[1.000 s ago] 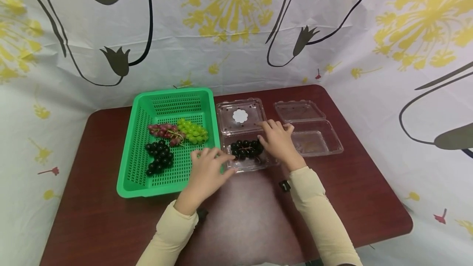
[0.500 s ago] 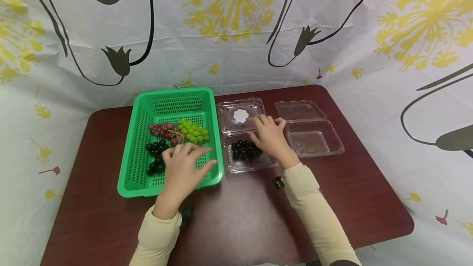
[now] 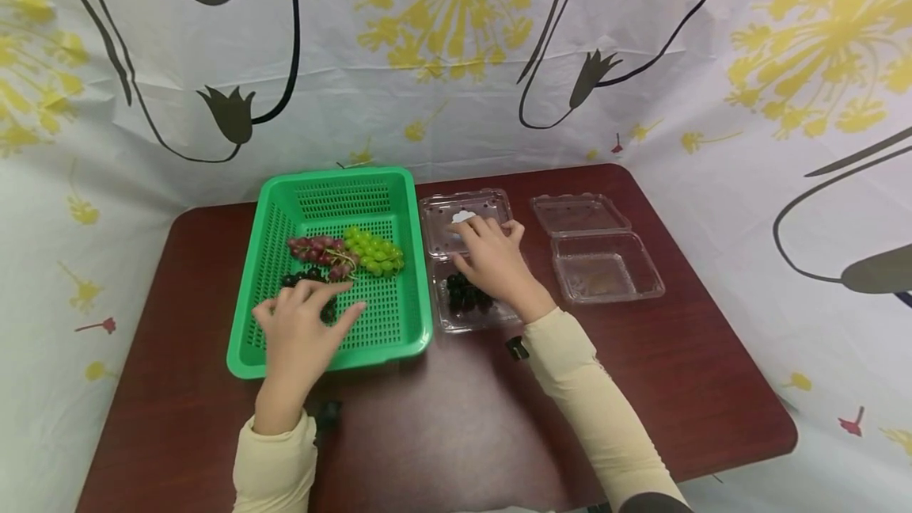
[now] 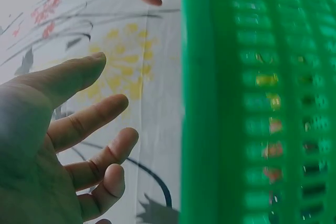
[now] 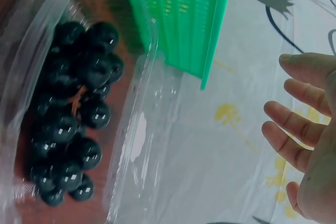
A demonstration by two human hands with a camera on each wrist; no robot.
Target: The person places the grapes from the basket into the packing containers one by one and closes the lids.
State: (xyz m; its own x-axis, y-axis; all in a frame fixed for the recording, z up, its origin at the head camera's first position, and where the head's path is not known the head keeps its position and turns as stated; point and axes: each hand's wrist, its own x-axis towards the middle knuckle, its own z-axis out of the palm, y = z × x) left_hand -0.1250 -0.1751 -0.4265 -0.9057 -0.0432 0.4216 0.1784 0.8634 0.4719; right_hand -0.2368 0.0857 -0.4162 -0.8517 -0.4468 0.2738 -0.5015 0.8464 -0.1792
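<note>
My left hand [image 3: 298, 339] hovers over the front left of the green plastic basket [image 3: 416, 283], thumb and fingers spread apart with nothing between them. Beneath it a bunch of black grapes [image 3: 329, 310] is partly covered. Red grapes [image 3: 313, 248] and green grapes [image 3: 374, 252] lie farther back in the basket. My right hand [image 3: 499, 266], also holding nothing, is above an opened clear clamshell box [image 3: 456, 326]. Another bunch of black grapes [image 5: 73, 114] lies in that box, partly hidden by the hand in the head view.
A second clear clamshell box [image 3: 606, 275] stands opened at the right. The first box's lid [image 3: 438, 236], with a white sticker, lies folded back toward the rear edge of the dark red table [image 3: 698, 386]. A patterned cloth [image 3: 470, 133] hangs behind.
My left hand has moved left from beside the clamshell box to over the basket. My right hand has shifted left above the box. The grapes in the box stay put.
</note>
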